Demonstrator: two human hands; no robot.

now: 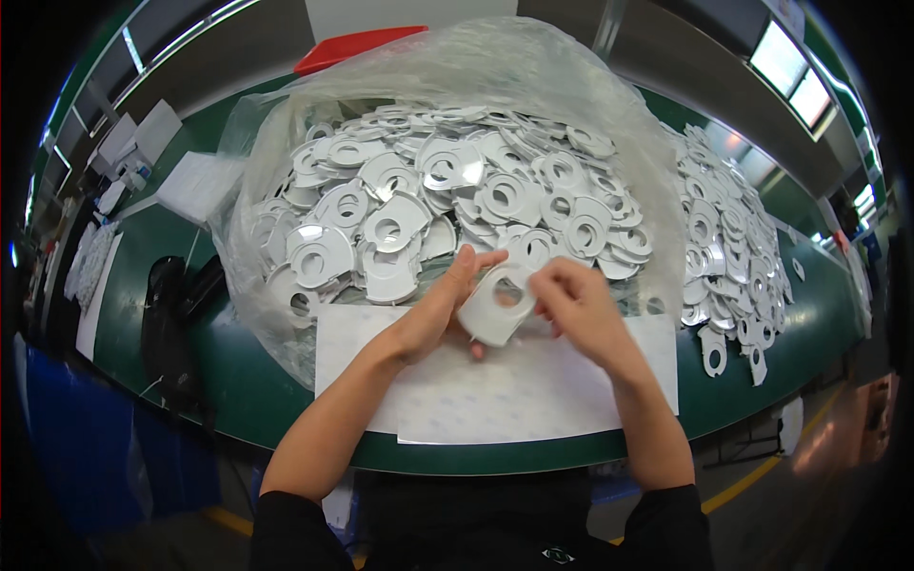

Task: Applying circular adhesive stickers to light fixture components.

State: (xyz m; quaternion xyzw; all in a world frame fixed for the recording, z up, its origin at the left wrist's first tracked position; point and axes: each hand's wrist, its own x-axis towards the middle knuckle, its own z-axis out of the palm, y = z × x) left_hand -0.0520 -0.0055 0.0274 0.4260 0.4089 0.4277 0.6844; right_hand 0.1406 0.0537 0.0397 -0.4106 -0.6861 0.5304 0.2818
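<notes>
Bag of clear plastic, heaped with white ring parts, crowds the green table behind a white sheet. Left hand and right hand both pinch one white ring piece above the sheet. Loose pile sits right.

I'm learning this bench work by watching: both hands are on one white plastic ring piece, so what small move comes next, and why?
Probably lower the white plastic ring piece onto the white sheet: the left hand and right hand pinch it just above that sheet, in front of the clear bag of like pieces.
</notes>
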